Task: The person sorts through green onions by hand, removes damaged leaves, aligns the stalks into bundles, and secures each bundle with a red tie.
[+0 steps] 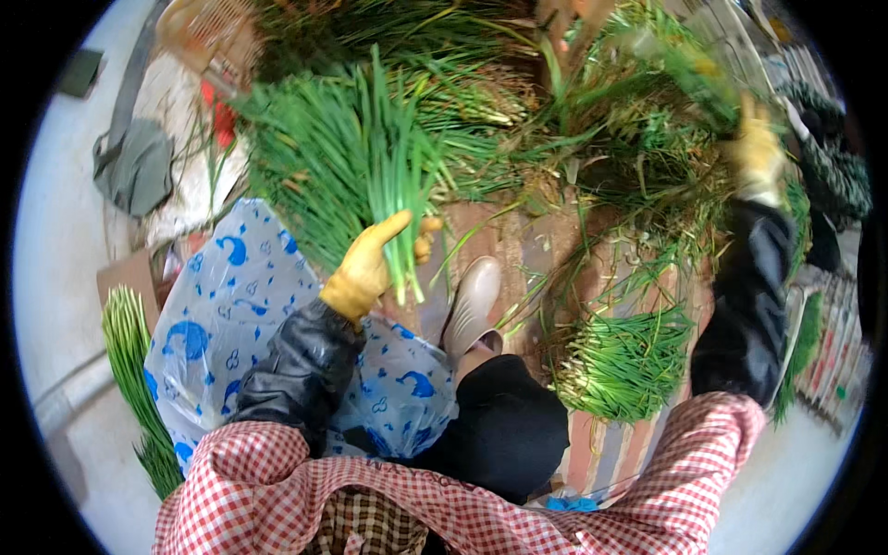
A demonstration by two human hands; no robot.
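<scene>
My left hand [379,254], in a yellow glove, grips a small bunch of long green stalks [402,185] with pale lower ends, held over a large heap of similar greens [305,157]. At the upper right, my right hand [754,153], also gloved in yellow, is raised beside a tangled pile of loose green and dry leaves [647,176]. Its fingers and the blurred greens [684,69] just above them are smeared, so I cannot tell whether it holds them. A trimmed bundle of greens [620,361] lies on the striped boards [601,444] below the pile.
A plastic sheet with blue whales [190,342] lies at my left, beside upright greens [134,351]. A basket [199,28], a red item [220,116] and a grey bag [129,166] are at upper left. My boot [472,301] stands on the boards. Dark fabric [832,176] is at right.
</scene>
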